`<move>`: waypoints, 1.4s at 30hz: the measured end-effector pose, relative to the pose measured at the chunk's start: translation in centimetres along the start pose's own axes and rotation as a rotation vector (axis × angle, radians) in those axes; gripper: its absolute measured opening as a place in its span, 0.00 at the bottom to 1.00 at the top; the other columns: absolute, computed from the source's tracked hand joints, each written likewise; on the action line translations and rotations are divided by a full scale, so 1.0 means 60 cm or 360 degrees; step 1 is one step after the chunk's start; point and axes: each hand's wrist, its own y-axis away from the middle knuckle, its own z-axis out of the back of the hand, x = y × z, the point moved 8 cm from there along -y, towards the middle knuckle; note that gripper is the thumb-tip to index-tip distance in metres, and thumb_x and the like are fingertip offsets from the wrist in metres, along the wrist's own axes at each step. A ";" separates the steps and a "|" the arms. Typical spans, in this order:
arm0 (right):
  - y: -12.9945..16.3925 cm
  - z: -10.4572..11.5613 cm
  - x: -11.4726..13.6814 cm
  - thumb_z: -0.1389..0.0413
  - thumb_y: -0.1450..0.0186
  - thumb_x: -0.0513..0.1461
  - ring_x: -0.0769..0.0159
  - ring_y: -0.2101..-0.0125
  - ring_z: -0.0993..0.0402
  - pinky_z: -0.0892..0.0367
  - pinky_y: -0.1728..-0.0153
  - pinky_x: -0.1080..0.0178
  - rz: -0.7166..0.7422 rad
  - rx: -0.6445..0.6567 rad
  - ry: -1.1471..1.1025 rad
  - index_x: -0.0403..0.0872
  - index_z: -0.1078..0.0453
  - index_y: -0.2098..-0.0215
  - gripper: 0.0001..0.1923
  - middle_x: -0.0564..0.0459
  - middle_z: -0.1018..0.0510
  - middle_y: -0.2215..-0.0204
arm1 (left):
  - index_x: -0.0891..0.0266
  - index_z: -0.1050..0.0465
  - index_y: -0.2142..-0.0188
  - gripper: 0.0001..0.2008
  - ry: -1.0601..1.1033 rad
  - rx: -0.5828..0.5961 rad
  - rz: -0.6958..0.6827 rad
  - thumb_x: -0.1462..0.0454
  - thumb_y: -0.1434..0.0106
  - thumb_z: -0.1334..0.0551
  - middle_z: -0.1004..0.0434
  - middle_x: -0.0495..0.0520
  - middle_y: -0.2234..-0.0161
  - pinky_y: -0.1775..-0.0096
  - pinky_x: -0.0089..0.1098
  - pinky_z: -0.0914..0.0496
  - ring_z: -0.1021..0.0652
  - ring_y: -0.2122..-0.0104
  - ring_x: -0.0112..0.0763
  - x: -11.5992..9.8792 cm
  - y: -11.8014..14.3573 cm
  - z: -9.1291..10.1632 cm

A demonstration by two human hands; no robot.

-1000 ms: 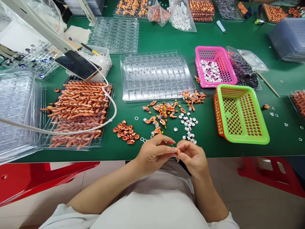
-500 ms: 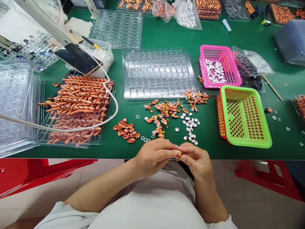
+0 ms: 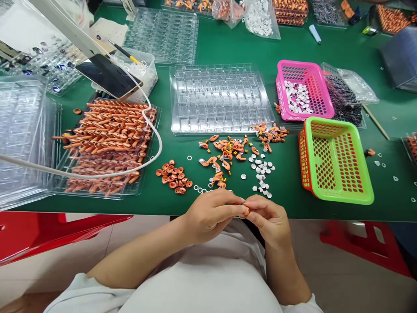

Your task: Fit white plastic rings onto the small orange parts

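Note:
Both my left hand [image 3: 211,215] and my right hand [image 3: 270,217] pinch a small orange part [image 3: 246,211] between their fingertips, at the table's front edge. Most of that part is hidden by the fingers. Just beyond the hands lie curved orange pieces [image 3: 224,165] with small yellow bits among them. White round discs [image 3: 260,176] are scattered to their right. Further left sits a heap of orange cup-shaped pieces [image 3: 173,178], and pale rings [image 3: 200,189] lie between that heap and my left hand.
Stacked clear trays of orange parts [image 3: 110,134] stand at left, under a white cable [image 3: 162,145] and a phone [image 3: 109,78]. A clear tray [image 3: 221,100] lies mid-table. At right are a pink basket [image 3: 325,89] with white discs and a green basket [image 3: 366,174].
The view has shifted slightly. My hands stay together at the same spot, and the small orange part between the fingertips has turned or moved a little.

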 end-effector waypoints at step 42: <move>0.002 -0.022 0.049 0.40 0.36 0.30 0.61 0.63 0.24 0.26 0.64 0.58 0.0442 -0.0111 0.0618 0.53 0.24 0.55 0.15 0.51 0.21 0.65 | 0.64 0.28 0.51 0.17 -0.0071 -0.0170 0.0055 0.76 0.38 0.40 0.18 0.60 0.63 0.63 0.33 0.24 0.19 0.63 0.33 0.001 0.024 -0.010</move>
